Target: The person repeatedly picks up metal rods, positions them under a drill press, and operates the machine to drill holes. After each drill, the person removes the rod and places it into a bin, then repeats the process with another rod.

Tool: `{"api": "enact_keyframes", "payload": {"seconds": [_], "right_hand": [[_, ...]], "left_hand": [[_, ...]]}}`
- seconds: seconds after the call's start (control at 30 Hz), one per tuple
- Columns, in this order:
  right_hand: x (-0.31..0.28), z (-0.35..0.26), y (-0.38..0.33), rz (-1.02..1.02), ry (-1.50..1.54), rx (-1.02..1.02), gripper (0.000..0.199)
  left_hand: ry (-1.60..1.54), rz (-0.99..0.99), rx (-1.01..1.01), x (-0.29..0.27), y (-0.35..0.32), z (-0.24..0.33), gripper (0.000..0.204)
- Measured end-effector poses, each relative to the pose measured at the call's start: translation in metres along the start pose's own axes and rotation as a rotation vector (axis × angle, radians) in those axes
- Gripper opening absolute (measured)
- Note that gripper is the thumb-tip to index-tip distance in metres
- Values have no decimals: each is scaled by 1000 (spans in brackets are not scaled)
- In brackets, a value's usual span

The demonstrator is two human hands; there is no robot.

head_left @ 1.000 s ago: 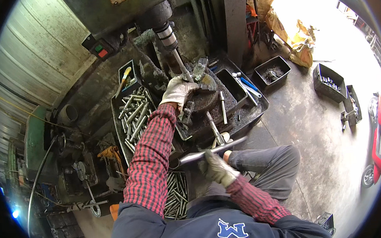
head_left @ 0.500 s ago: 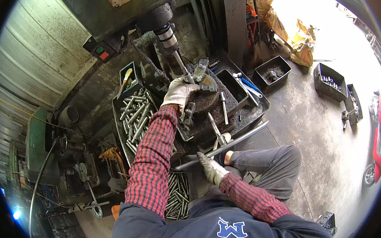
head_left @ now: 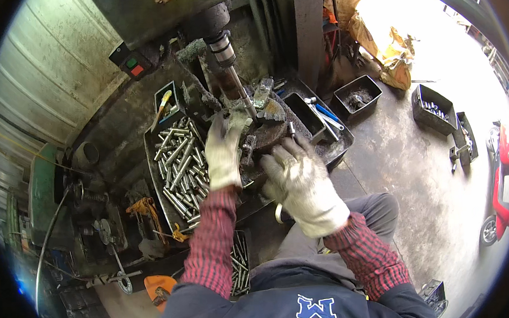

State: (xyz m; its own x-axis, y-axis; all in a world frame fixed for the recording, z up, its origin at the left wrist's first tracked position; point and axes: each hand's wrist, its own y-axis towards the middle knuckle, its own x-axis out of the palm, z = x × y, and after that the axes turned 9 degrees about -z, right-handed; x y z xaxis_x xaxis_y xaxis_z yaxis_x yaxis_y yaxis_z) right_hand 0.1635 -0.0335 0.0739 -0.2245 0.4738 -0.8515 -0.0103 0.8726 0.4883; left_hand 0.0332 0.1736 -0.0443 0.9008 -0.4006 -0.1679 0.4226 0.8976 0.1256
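Note:
A drill press spindle (head_left: 222,49) holds a long steel tool (head_left: 238,87), whose lower end meets the round, chip-covered fixture (head_left: 267,135) below. Just left of that fixture is my left hand (head_left: 224,152), in a pale work glove. Its fingers point forward, somewhat blurred and apart, with nothing visible in them. My right hand (head_left: 305,185), gloved too, hovers palm down at the fixture's near right side, fingers spread and slightly smeared. A short steel pin (head_left: 292,129) stands just beyond its fingertips; I cannot tell whether they touch.
A bin of steel pins (head_left: 179,169) is left of the fixture, with a brush (head_left: 162,109) in a small box behind it. More pins (head_left: 239,265) lie below. Wrenches (head_left: 328,119) rest on the right tray. Black boxes (head_left: 358,97) stand on the floor; a switch box (head_left: 132,62) is at upper left.
My right hand has left the long bar and moved forward to the fixture; the bar no longer shows. My left hand has come off the tool's lower end and drawn back left.

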Motion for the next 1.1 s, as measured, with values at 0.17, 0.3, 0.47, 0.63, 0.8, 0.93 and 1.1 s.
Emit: {"api": "enact_keyframes", "payload": {"seconds": [0.17,0.3,0.47,0.63,0.8,0.93,1.1], "right_hand": [[45,22,-14,-119,279,165,15],[51,23,-25,-255,255,253,19],[37,12,-13,-372,358,400,20],[32,32,-30,-144,547,336,19],[48,75,-50,-75,470,707,22],[64,79,-54,-35,480,686,22],[67,75,-52,9,570,761,23]], "left_hand": [[-238,-120,-42,40,-176,-45,49],[-257,-428,-405,96,-196,-136,72],[-749,-440,-707,136,-167,-206,64],[-522,-524,-757,115,-173,-171,57],[199,-618,-488,79,-171,-99,51],[473,-663,-389,42,-171,-37,59],[45,6,-89,-61,-91,28,47]]}}
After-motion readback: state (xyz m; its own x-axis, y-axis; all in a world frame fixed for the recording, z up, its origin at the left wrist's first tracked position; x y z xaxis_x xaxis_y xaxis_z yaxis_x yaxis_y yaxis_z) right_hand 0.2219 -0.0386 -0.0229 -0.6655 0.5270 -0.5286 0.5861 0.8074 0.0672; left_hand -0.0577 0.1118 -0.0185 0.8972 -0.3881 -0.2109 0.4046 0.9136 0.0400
